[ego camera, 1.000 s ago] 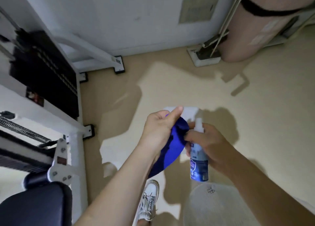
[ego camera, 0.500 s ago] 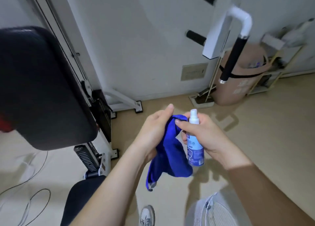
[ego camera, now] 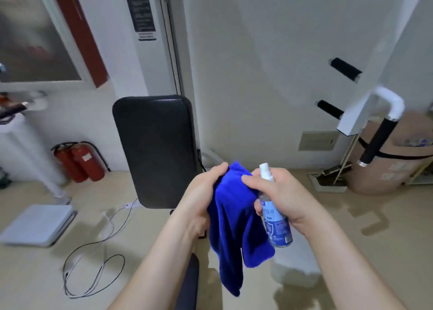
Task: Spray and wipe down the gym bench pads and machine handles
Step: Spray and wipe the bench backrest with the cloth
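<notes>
Both hands meet in front of the person's chest. The left hand (ego camera: pixel 202 192) is closed on the top edge of a blue cloth (ego camera: pixel 234 223), thumb and fingers bunched round the fabric, and the rest of the cloth hangs loose beneath it. The right hand (ego camera: pixel 281 197) is wrapped round a small spray bottle (ego camera: pixel 277 225), held upright with its white nozzle uppermost. Its forefinger reaches across past the nozzle to rest on the cloth. Neither hand is free. The nozzle seems to face the cloth, though which way its opening points is too small to tell.

The nearest surface to clean is the black back pad (ego camera: pixel 155 150). It stands ahead of the left hand and slightly to its left, upright, with its long axis running top to bottom and its face turned toward the person. The cloth hand is the nearer of the two to it. The black handle grip (ego camera: pixel 376 143) on the white machine arm hangs ahead of the right hand and off to its right, well apart from it.

Judging by this, wetting the cloth or the pad comes first. The left hand would then carry the cloth forward and stroke down the pad's length.
</notes>
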`<control>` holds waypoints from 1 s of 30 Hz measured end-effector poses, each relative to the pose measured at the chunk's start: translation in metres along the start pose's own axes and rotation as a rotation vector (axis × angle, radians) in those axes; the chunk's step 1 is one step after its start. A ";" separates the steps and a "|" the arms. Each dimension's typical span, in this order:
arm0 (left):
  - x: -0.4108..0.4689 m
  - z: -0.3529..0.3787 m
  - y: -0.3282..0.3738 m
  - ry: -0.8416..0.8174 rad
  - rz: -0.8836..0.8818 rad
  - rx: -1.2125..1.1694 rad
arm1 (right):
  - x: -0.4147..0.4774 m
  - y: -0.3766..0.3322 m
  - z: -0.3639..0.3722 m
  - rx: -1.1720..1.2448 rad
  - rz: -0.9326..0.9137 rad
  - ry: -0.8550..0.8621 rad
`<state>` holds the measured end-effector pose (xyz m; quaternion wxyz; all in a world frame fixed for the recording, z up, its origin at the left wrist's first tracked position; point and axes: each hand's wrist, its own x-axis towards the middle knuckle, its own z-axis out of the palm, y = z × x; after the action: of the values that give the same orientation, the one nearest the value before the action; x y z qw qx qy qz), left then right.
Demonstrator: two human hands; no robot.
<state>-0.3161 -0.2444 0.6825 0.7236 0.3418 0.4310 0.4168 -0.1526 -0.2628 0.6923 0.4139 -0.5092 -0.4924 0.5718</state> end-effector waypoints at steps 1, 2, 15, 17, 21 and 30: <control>-0.005 -0.006 0.003 0.028 0.011 -0.070 | 0.000 -0.002 0.009 -0.093 -0.055 0.042; -0.009 -0.017 0.007 0.044 0.015 -0.150 | 0.002 -0.005 0.022 -0.155 -0.122 0.085; -0.068 -0.161 0.068 -0.252 0.251 0.600 | 0.039 -0.025 0.206 0.438 -0.304 0.236; -0.074 -0.176 0.075 -0.275 0.254 0.592 | 0.043 -0.029 0.228 0.426 -0.370 0.341; -0.074 -0.201 0.088 -0.161 0.330 0.576 | 0.048 -0.033 0.257 0.462 -0.354 0.207; -0.081 -0.212 0.097 0.094 0.549 0.712 | 0.076 -0.038 0.266 0.695 -0.204 -0.138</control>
<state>-0.5609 -0.2478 0.7089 0.4033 0.6518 0.4735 0.4340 -0.4280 -0.2199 0.7154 0.5829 -0.2467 -0.3439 0.6936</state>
